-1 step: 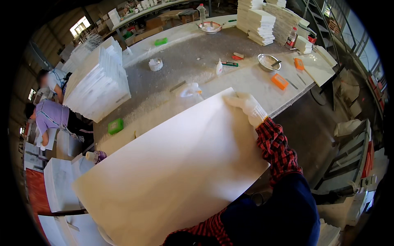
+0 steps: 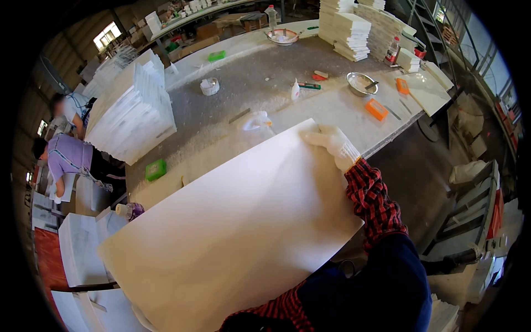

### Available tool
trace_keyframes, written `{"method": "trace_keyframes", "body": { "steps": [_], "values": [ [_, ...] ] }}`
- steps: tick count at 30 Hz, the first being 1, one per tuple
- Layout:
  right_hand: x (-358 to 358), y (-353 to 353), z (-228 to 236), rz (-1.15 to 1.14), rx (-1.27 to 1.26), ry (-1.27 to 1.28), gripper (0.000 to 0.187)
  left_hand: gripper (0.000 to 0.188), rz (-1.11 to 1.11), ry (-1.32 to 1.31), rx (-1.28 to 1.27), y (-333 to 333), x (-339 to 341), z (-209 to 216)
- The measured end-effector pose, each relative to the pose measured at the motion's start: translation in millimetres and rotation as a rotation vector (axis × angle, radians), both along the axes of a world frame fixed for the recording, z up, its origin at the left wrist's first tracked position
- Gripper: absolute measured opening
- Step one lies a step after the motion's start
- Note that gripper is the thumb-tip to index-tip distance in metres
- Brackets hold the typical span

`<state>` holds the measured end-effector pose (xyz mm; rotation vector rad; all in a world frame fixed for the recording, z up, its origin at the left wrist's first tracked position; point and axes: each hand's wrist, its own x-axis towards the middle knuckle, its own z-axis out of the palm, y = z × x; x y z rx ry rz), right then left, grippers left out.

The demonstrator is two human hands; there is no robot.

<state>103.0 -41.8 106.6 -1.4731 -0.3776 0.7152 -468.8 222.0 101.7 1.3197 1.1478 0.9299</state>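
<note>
A large white rectangular slab (image 2: 232,221) lies slantwise before me, its near side close to my body. My right hand (image 2: 332,145), in a white glove, grips its far right corner; part of the hand rests on the top face, and the other fingers are hard to make out. A red-and-black checked sleeve covers that arm. Only the left sleeve (image 2: 268,312) shows at the lower edge; my left hand is out of sight. Just beyond the slab's far edge lies a crumpled clear plastic bag or glove (image 2: 257,120).
The dusty worktable (image 2: 185,119) bears stacked slabs (image 2: 135,108), a metal bowl (image 2: 362,84), orange blocks (image 2: 376,109), a green block (image 2: 156,170) and a white squeeze bottle (image 2: 295,91). A purple-labelled bottle (image 2: 130,211) stands by the slab's left end. Two people work at left.
</note>
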Motion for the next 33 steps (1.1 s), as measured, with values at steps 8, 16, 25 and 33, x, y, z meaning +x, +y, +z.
{"method": "trace_keyframes", "body": {
  "steps": [8, 16, 25, 33],
  "values": [
    [-4.8, 22.8, 3.4, 0.043, -0.088, -0.065, 0.034, 0.056, -0.018, -0.06, -0.011, -20.2, -22.8, 3.0],
    [8.6, 32.7, -8.3, 0.117, -0.117, -0.005, 0.032, 0.054, -0.085, -0.1, -0.09, -62.8, -32.5, 22.4],
    [114.1, 40.7, -14.5, 0.157, 0.017, -0.229, 0.037, 0.04, -0.031, 0.311, -0.009, -71.8, 49.2, -18.3],
    [164.3, 8.4, -22.9, 0.054, -0.151, -0.479, 0.052, 0.039, 0.152, 0.053, -0.106, -92.7, 126.5, -89.7]
  ]
}}
